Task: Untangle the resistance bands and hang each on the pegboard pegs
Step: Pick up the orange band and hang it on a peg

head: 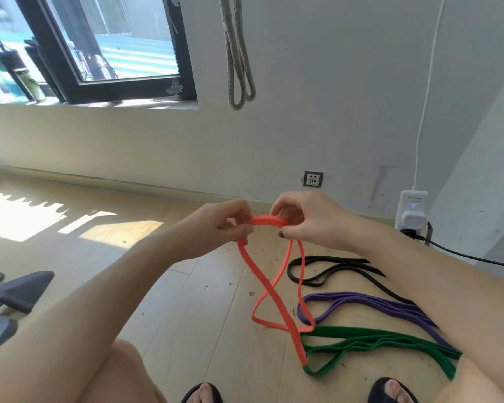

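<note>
Both hands hold an orange resistance band [274,289] up in front of me. My left hand [218,228] pinches its top left part, and my right hand [309,219] pinches the top right part. The band hangs down in a twisted loop and reaches the floor. On the wooden floor to the right lie a black band [329,267], a purple band [390,311] and a green band [370,344]. A beige band [239,62] hangs on the wall above; whatever holds it is out of frame. No pegboard is in view.
A wall socket [312,179] sits low on the wall. A white plug adapter [413,210] with a white cable and a black cord [472,255] is at right. Dark furniture parts [18,289] stand at left. A window [99,48] is upper left. My feet in black sandals [202,394] are at the bottom.
</note>
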The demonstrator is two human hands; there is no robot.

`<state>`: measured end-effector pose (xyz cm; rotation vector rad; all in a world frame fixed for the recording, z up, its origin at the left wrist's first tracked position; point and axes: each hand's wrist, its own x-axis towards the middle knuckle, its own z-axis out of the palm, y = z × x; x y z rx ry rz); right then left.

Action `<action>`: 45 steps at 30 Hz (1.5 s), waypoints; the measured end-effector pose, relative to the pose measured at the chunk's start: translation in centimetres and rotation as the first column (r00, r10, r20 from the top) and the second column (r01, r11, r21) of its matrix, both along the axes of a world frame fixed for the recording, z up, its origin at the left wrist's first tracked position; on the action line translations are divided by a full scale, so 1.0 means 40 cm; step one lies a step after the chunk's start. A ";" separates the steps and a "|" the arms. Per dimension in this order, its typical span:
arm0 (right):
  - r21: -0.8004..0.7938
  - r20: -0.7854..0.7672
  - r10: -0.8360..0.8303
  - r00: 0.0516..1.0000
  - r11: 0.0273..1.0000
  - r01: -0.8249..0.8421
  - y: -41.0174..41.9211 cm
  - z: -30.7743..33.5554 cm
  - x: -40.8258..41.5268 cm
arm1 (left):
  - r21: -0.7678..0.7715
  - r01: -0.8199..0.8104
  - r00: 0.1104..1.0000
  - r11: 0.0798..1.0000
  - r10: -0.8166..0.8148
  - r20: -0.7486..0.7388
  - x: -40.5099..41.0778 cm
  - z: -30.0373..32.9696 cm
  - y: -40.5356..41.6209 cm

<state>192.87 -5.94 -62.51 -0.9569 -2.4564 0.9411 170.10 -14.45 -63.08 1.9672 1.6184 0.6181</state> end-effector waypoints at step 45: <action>-0.607 -0.581 -0.465 0.668 0.795 0.025 -0.020 0.084 -0.045 | -0.046 0.048 0.900 0.998 -0.023 0.436 0.080 -0.019 0.055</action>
